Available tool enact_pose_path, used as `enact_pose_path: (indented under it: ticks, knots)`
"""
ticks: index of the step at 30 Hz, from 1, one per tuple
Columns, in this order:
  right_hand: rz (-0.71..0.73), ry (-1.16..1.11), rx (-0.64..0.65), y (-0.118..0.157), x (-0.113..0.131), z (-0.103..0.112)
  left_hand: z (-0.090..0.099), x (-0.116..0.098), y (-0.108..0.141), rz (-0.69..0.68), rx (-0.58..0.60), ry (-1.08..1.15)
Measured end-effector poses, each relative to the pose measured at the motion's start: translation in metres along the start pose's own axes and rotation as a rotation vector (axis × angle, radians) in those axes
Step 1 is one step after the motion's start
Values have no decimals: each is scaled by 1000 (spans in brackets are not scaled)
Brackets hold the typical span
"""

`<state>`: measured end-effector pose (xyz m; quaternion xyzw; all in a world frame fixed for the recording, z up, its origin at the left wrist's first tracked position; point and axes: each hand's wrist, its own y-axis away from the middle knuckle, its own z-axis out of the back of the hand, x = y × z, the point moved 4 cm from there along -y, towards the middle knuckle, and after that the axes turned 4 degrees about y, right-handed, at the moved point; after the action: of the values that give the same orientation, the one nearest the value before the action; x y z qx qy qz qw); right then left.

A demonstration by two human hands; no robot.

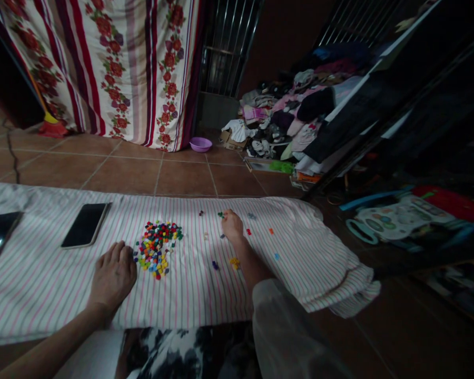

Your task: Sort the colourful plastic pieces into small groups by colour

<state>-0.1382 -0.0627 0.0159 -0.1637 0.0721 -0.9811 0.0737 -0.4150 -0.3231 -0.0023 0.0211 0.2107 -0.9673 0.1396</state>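
Note:
My left hand lies palm down on the striped cloth, its fingers resting flat at the left edge of a pile of small coloured cubes. My right hand is stretched further out, its fingertips pinched together beside a few green cubes. Whatever is between those fingertips is too small to make out. Around the right hand lie little groups sorted by colour: yellow cubes, dark purple cubes, red cubes, orange cubes, light blue cubes and grey cubes.
Left of the pile, a dark-screened phone lies on the striped cloth, with another dark shiny device at the far left. Beyond are a tiled floor, a purple basin, a floral curtain and heaped clothes.

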Motion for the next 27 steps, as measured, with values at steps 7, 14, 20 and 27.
enact_pose_path:
  ticks: [7, 14, 20, 27]
  knots:
    - [-11, 122, 117, -7, 5, -6, 3, -3, -1, 0, 9, -52]
    - [4, 125, 148, -6, 9, 2, 4, -4, -2, 25, 17, -24]
    - [175, 65, 72, 5, 42, 12, 4, -4, -2, 17, 5, -32]
    - [625, -194, 186, 24, 122, -8, 4, -4, -2, 23, -18, -16]
